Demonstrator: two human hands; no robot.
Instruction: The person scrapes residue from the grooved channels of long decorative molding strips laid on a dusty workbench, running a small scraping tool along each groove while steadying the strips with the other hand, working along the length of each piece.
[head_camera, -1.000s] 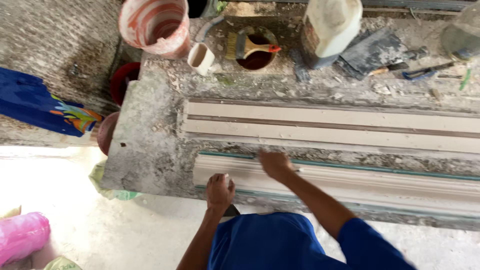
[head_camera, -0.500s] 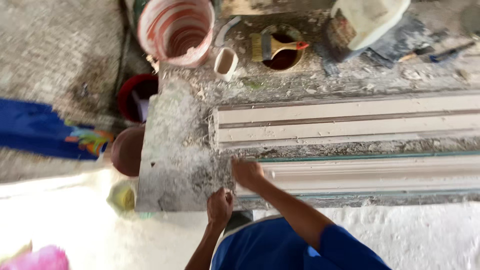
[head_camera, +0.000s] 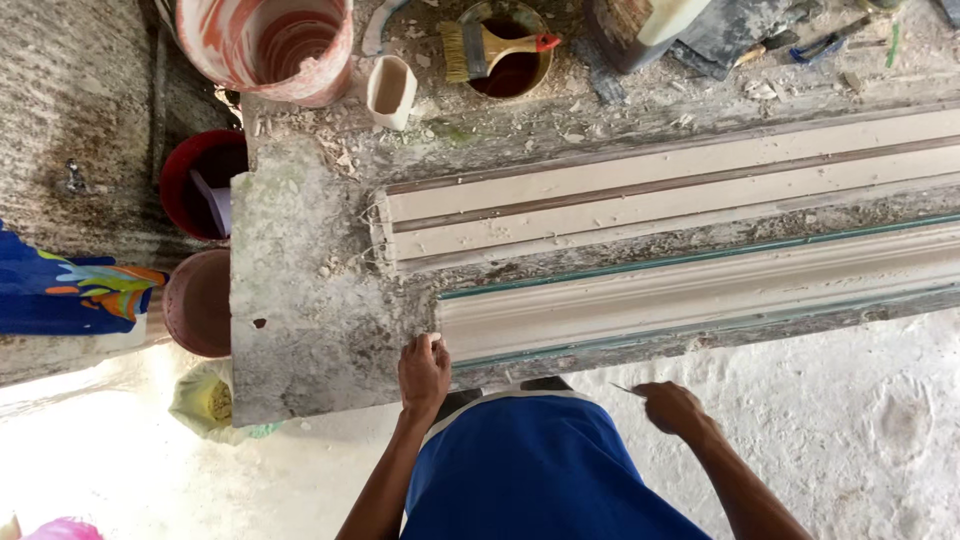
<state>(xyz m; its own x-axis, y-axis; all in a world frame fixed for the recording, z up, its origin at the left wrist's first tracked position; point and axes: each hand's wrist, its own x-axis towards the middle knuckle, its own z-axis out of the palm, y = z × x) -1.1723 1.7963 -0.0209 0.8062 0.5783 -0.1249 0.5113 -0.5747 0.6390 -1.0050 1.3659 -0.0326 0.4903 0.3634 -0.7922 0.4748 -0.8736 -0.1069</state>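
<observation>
The near moulding (head_camera: 700, 295) is lying along the near edge of the bench (head_camera: 300, 300), a long pale cast with a green strip showing along its far and near sides, its left end just right of the left hand (head_camera: 424, 372). It is probably plaster – stiff, fairly heavy for its length and brittle, likely to crack if lifted by one end; taking it from below at spaced points would be safer than pinching the thin lip. A second moulding (head_camera: 680, 195), flatter with a brown groove, is sitting just beyond it, parallel and apart.

The left hand is resting on the bench edge, fingers curled and touching the near moulding's left corner; whether it is gripping the corner or only pressing on it cannot be told. The right hand (head_camera: 672, 405) is hanging off the bench, near the person's side, pinched shut on a thin sliver (head_camera: 625, 389) – possibly a blade, but too small to tell.

At the far edge, from left to right, a streaked bucket (head_camera: 265, 45), a small cup (head_camera: 391, 90) and a tin (head_camera: 510, 60) with a brush (head_camera: 490, 48) across it are standing among plaster crumbs. Two dark red tubs (head_camera: 200, 240) are sitting left of the bench, partly tucked under it.

Both mouldings are running out of view at the right, so their full length is hidden. The person's blue clothing is covering the bench's near face, and the tools at the far right are cut off.
</observation>
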